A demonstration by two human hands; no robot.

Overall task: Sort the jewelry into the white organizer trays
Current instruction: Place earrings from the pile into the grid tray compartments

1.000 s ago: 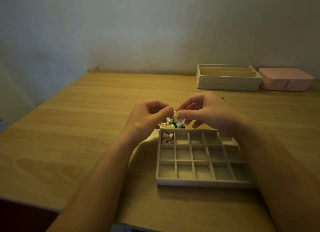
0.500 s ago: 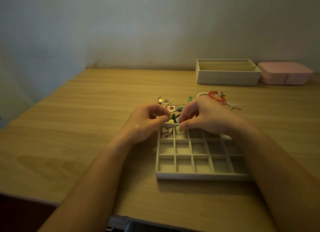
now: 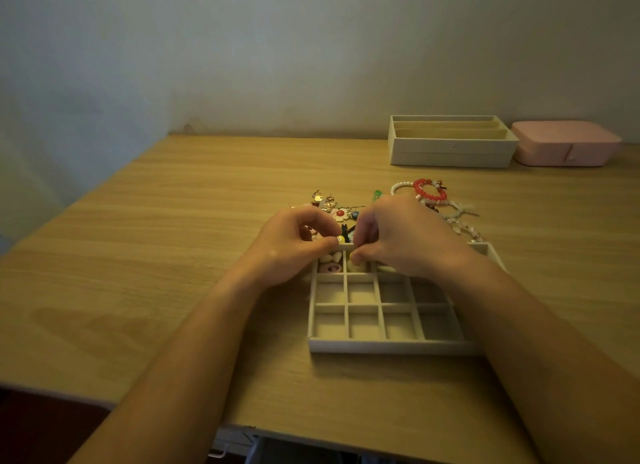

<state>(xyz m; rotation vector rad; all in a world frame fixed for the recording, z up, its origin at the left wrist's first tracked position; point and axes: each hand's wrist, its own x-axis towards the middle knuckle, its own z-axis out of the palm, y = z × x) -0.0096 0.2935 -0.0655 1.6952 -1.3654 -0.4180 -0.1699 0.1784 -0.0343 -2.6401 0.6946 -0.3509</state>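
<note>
A white grid tray (image 3: 388, 346) with several square cells lies in front of me on the wooden table. Its far-left cell holds a cream heart piece (image 3: 330, 256) and a pink piece (image 3: 329, 267). My right hand (image 3: 405, 236) reaches down into the second cell of the far row, its fingertips pinching a small pale earring (image 3: 356, 263). My left hand (image 3: 294, 243) hovers at the tray's far-left corner, thumb and forefinger pinching a tiny yellowish piece (image 3: 338, 239). A pile of loose jewelry (image 3: 337, 212) lies just behind both hands, with red and pearl bracelets (image 3: 427, 193) to the right.
A second white tray (image 3: 450, 151) with long slots stands at the back right by the wall. A pink closed box (image 3: 566, 144) sits next to it. The table's left edge and near edge are close; bare wood spreads to the left.
Both hands dropped from above the tray to its far row. My right hand lowered the pale earring into the second cell. The view tilted, which uncovered the jewelry pile.
</note>
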